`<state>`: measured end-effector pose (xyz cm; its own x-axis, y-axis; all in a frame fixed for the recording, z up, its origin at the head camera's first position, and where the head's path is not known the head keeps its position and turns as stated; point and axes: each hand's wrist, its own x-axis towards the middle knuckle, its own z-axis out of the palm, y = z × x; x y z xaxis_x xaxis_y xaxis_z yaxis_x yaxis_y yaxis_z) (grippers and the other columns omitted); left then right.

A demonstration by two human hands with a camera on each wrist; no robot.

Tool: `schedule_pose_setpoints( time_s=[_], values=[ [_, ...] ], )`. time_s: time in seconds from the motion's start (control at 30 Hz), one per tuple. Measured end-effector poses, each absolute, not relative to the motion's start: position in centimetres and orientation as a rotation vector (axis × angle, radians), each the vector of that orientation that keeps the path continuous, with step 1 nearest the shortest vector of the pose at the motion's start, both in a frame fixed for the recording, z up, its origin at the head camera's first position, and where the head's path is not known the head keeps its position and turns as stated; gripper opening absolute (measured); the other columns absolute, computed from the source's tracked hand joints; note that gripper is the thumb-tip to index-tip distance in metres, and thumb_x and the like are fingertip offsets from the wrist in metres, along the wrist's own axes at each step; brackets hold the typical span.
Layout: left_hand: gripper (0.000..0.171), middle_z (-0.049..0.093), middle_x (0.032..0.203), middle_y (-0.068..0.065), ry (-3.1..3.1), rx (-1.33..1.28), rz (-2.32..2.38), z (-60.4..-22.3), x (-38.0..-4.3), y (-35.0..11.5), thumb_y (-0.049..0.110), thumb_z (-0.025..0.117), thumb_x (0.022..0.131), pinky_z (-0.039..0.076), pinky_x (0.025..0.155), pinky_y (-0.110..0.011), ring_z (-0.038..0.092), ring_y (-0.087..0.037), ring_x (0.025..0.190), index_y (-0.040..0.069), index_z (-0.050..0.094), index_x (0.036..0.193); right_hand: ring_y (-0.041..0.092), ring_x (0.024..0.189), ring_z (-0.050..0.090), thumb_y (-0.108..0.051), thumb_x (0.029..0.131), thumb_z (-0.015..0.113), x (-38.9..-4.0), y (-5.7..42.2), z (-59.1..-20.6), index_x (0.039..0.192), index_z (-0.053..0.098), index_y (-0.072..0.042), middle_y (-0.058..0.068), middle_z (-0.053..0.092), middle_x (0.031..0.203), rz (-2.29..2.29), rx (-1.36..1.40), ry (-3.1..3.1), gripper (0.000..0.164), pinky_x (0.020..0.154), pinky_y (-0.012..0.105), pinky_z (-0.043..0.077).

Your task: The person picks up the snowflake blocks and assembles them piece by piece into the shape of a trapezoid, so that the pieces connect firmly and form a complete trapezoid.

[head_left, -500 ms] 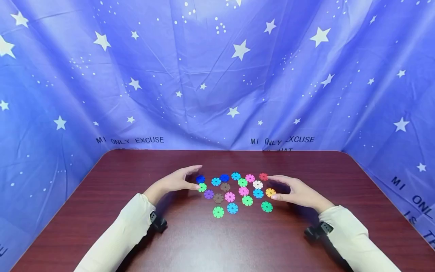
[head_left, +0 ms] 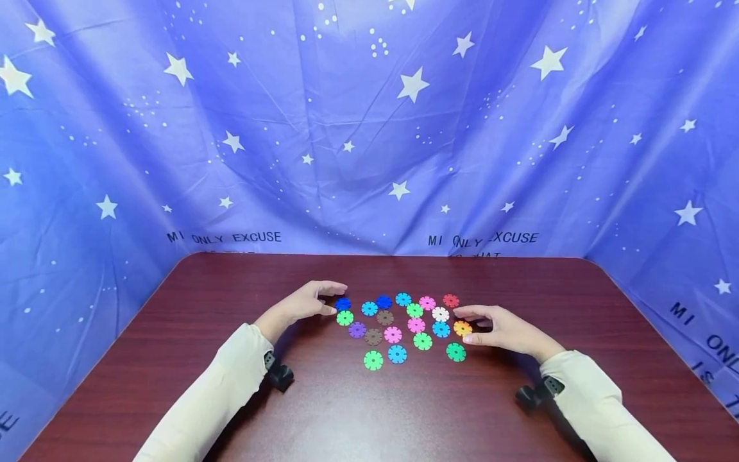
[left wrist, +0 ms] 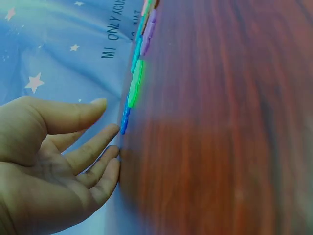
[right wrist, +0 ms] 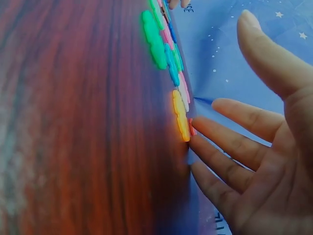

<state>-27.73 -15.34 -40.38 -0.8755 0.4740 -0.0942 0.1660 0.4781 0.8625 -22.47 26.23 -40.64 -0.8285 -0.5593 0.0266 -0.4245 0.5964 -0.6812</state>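
Several flat, notched plastic discs in many colours lie loosely grouped on the table. At the group's left edge is my left hand (head_left: 297,307), its fingertips beside a dark blue disc (head_left: 343,303) and its thumb close to a light green disc (head_left: 344,318). The left wrist view shows its fingers (left wrist: 93,152) loosely bent around nothing. On the other side, my right hand (head_left: 508,330) has its thumb at an orange disc (head_left: 463,328); whether they touch I cannot tell. Its fingers (right wrist: 230,142) are spread and hold nothing, near a red disc (head_left: 451,300) and a white disc (head_left: 441,314).
The dark red wooden table (head_left: 369,410) has rounded far corners. Behind and beside it hangs a blue curtain (head_left: 346,96) with white stars and lettering. Each wrist wears a small black camera (head_left: 281,377) under a cream sleeve (head_left: 213,391).
My left thumb has drawn back from the light green disc, and the left hand has shifted slightly right. The right index finger has come down, away from the red disc. The discs keep their arrangement.
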Motion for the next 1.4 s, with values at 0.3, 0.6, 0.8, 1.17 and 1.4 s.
schedule_pose_setpoints(
  time_s=[0.3,0.6,0.8,1.17,1.4],
  values=[
    [0.044,0.056,0.130,-0.018,2.358,0.479,1.400,-40.9,-28.5,-15.4,-0.008,0.063,0.084,0.048,0.094,-0.039,0.048,-0.034,0.122,-0.001,0.057,0.127,0.020,0.104,0.056,-0.028,0.083,0.072,-23.4,26.9,-41.6,0.126,0.057,-0.007,0.005,0.061,0.114,-1.054,-0.865,2.599,0.051,0.090,0.030,0.049],
    [0.041,0.059,0.127,-0.017,2.372,0.477,1.408,-41.3,-28.8,-15.9,-0.006,0.064,0.084,0.048,0.093,-0.039,0.051,-0.033,0.117,0.000,0.061,0.124,0.011,0.098,0.055,-0.022,0.081,0.075,-24.0,27.1,-42.0,0.122,0.061,-0.005,0.004,0.062,0.109,-1.132,-0.813,2.552,0.047,0.088,0.023,0.047],
    [0.038,0.064,0.120,-0.015,2.417,0.489,1.401,-41.5,-28.8,-15.6,-0.006,0.067,0.082,0.051,0.083,-0.031,0.056,-0.025,0.102,0.001,0.065,0.119,0.012,0.095,0.055,-0.019,0.081,0.075,-24.2,27.3,-42.1,0.120,0.063,-0.007,0.004,0.061,0.107,-1.134,-0.780,2.564,0.043,0.084,0.021,0.048],
    [0.035,0.067,0.112,-0.015,2.456,0.574,1.394,-42.2,-29.6,-15.7,-0.001,0.072,0.080,0.049,0.073,-0.025,0.057,-0.016,0.086,0.000,0.067,0.114,0.013,0.094,0.054,-0.021,0.082,0.074,-23.9,27.2,-42.0,0.115,0.065,-0.010,0.003,0.062,0.103,-1.142,-0.770,2.579,0.036,0.082,0.022,0.049],
    [0.033,0.068,0.109,-0.014,2.519,0.650,1.354,-42.6,-29.8,-15.5,0.001,0.073,0.079,0.049,0.072,-0.024,0.056,-0.013,0.082,0.001,0.069,0.111,0.019,0.097,0.054,-0.021,0.083,0.073,-23.8,27.0,-42.0,0.108,0.068,-0.014,0.002,0.062,0.107,-1.121,-0.770,2.592,0.027,0.083,0.024,0.049]
  ],
)
